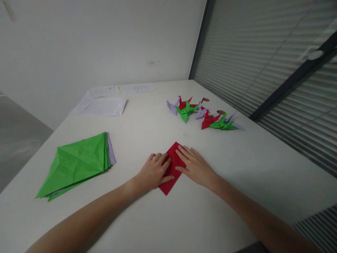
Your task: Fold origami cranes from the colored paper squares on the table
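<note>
A folded piece of red origami paper (173,162) lies flat on the white table (137,225), one corner toward me. My left hand (155,171) rests on its left side, thumb stretched along the lower part and fingers slightly bent over the paper. On the right side lies my right hand (195,165), palm down with its fingers spread, the tips touching the red paper. Neither hand grips anything. Parts of the paper's left and right edges are hidden under the hands.
A stack of creased green paper (81,156) with a purple sheet showing lies at left. Folded paper cranes, including a green one (186,111) and a red one (209,120), sit at the back right. Printed sheets (102,106) lie far left. Window blinds (250,52) border the right.
</note>
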